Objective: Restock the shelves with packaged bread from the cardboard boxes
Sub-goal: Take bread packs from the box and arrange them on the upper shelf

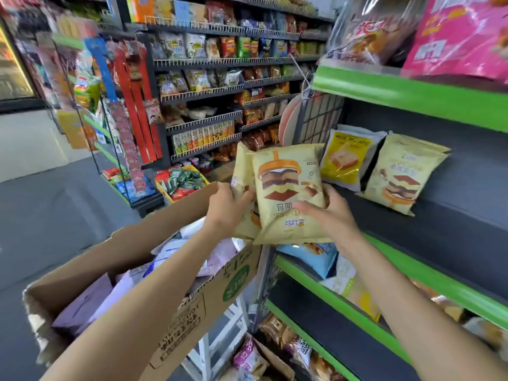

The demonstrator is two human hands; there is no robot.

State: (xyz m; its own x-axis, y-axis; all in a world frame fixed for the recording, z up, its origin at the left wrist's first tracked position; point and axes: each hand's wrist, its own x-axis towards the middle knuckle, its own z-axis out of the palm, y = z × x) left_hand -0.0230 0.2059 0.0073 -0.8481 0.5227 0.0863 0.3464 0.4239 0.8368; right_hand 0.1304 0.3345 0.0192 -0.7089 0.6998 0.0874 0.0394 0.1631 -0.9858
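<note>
The right hand (328, 213) grips the front bag (290, 193) of pale yellow packaged bread, thumb across its face near the lower edge and fingers curled behind its right side. The left hand (226, 206) pinches the second bag (242, 185), which sits just behind and to the left of the first, the two overlapping and both printed side toward the camera, upside down. Both bags are in the air, above the open box (176, 306) and just left of the dark middle shelf (439, 229), not yet resting on anything. The box below the forearms holds more packets in pale purple and white wrappers. On the shelf two packs already stand leaning back: a yellow toast pack (346, 158) near the wire end panel (319, 119), and just right of it a matching sandwich bag (402, 173) of the same design as the two in hand. This looks like the carry-and-place step, with picking from the box done for this pair. The next move probably calls for swinging both bags right onto the shelf, turning them upright so the print reads correctly, and setting them beside or in front of the matching bag without tipping the leaning packs. Much of the shelf lies bare to the right, so restocking seems early.
</note>
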